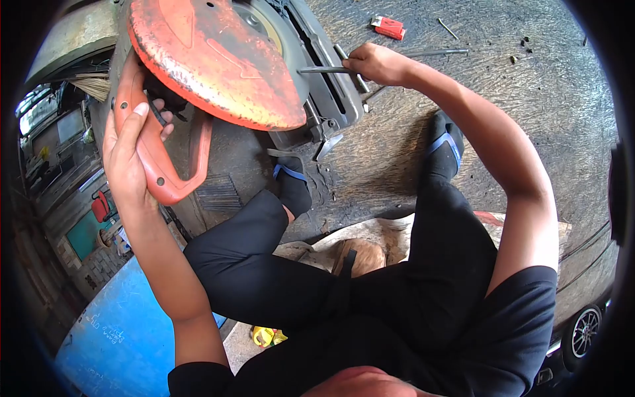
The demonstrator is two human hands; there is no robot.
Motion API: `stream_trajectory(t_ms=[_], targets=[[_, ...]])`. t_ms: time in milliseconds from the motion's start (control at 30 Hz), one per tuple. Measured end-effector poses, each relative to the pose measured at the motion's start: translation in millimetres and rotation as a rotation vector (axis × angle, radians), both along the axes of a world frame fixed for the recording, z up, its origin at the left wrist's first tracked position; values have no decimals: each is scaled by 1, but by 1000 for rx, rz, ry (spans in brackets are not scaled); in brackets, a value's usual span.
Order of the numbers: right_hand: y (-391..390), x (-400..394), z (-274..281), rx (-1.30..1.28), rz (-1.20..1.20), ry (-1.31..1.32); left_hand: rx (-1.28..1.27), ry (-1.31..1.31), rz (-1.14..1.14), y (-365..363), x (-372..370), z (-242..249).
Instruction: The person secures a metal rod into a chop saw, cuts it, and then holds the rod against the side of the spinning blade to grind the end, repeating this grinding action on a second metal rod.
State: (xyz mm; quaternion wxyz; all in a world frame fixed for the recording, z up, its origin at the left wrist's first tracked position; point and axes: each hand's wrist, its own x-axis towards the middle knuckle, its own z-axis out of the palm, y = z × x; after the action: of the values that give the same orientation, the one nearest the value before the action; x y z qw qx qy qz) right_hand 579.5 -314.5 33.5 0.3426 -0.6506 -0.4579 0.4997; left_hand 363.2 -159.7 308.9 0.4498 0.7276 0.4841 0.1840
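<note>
My left hand (126,149) is wrapped around the red handle (165,175) of a cut-off saw, with fingers curled through by the black trigger. The saw's worn red guard (218,63) covers most of the grey cutting disc (299,83). In my right hand (380,64) a thin metal rod (321,69) is gripped, its near end reaching to the disc's edge. Beneath lies the saw's dark metal base (340,109), with a clamp screw at its front.
A length of rod (436,51) shows beyond my right wrist. A red and white packet (389,28) lies on the worn floor. My sandalled feet (292,182) flank the saw's front. Cut rods (218,193) lie at left, near a blue panel (122,331).
</note>
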Motion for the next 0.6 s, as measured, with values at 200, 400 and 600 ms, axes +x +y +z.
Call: stream_trajectory(t_ms=[200,400,600], targets=[[1,-6,1,-14,-21,-50,-5,94,-2,1,-1,1],[2,-10,2,92,-38,-135,4,109,0,2,-2,1],[1,-11,0,108,-56,-155,8,106,-2,1,-1,0]])
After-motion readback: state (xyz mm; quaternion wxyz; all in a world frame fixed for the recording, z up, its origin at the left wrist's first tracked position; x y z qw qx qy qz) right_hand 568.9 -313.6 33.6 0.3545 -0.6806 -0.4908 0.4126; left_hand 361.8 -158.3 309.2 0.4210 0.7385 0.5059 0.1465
